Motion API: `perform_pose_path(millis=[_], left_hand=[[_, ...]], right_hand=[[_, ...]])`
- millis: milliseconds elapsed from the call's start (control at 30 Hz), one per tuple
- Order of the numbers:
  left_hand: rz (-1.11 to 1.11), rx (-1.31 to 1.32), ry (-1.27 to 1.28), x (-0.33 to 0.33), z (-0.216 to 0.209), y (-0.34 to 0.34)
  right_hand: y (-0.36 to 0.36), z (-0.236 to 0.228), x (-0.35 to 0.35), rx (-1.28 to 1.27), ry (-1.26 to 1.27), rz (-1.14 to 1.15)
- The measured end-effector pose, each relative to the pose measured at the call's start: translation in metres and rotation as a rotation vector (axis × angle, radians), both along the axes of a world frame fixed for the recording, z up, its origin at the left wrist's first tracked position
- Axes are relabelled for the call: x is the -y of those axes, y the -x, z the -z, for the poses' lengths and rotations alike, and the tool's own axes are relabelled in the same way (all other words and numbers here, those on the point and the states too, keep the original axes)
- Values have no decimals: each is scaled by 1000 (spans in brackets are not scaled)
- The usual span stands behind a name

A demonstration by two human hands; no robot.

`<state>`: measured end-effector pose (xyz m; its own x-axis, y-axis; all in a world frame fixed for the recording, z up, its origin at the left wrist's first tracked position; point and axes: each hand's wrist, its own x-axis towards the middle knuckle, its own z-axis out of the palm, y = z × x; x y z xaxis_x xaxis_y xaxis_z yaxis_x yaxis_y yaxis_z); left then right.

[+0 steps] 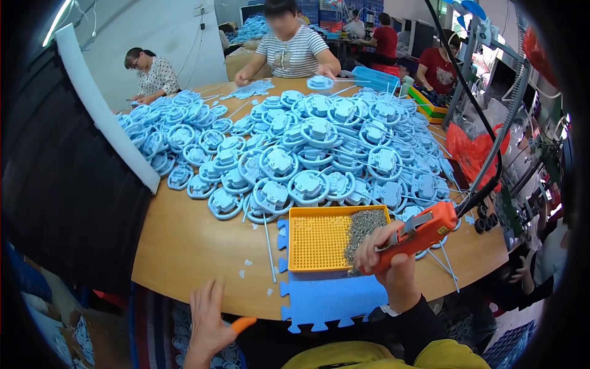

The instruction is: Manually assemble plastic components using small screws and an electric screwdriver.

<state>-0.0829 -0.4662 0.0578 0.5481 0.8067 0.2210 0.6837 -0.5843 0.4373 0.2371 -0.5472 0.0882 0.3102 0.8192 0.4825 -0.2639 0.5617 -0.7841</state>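
Observation:
My right hand (401, 275) is wrapped around an orange power screwdriver (430, 226), held over the right side of a shallow yellow basket (294, 241). A heap of small grey metal screws (364, 229) fills the basket's right end; the tool's tip is hidden by my fingers. By the table's front edge, my left hand (209, 320) is empty with its fingers apart. An orange finger cot (242, 324) covers its thumb. Under the basket's front lies a blue foam mat (335, 301). Beyond it rises a large pile of light blue ring-shaped plastic parts (279, 161).
A black cable (473, 111) runs down to the screwdriver. Across the table, a person in a striped shirt (289, 52) handles a blue part (319, 82); another sits at the left. A padded white-edged panel (104, 117) stands left. Red plastic bags (473, 150) lie right.

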Motion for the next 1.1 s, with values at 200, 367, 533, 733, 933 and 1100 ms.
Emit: perform_pose_path(millis=[200, 367, 533, 733, 933, 1100], left_hand=[[381, 86, -248, -146, -9, -135], [271, -19, -272, -237, 2, -227], [301, -169, -187, -256, 2, -251], [319, -125, -289, -214, -35, -191], [117, -106, -126, -120, -15, -81], [-100, -219, -49, -47, 7, -51]], right_hand=[[-23, -3, 2, 61, -52, 5], [-37, 4, 0, -4, -112, -71], [-31, 10, 9, -97, -59, 50], [-27, 3, 17, -99, -41, 79], [-34, 21, -15, 11, 86, 150], [-28, 21, -67, 43, 71, 160]])
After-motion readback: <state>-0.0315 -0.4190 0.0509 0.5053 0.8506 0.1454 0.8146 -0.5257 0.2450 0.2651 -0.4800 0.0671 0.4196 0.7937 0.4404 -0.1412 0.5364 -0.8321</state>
